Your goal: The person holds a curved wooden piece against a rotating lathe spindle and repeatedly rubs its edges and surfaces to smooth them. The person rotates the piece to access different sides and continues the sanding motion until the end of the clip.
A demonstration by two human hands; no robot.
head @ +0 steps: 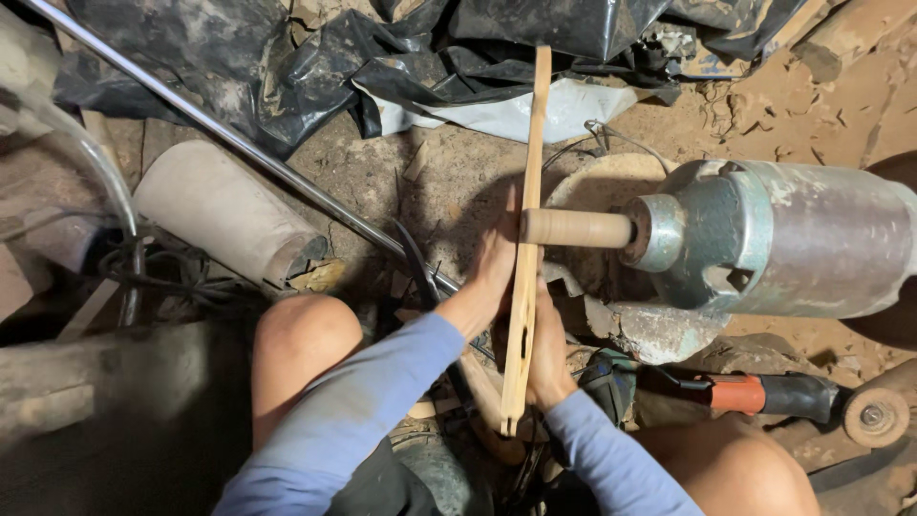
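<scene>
A long thin wooden strip (537, 134) stands almost upright in the middle of the head view. My left hand (494, 270) grips it from the left, and my right hand (547, 349) holds its lower part from the right. The strip presses against the tip of a tan cylindrical drum (576, 228) that sticks out leftward from a grey metal motor (793, 239). Both my arms wear blue sleeves, and my bare knees frame the strip's lower end.
A shiny metal rod (229, 134) runs diagonally from upper left. A pale cylinder (224, 225) lies at left, black plastic sheeting (287, 67) at the top. A black-and-orange power tool (755, 392) and a small wheel (874, 418) lie at lower right on dirt ground.
</scene>
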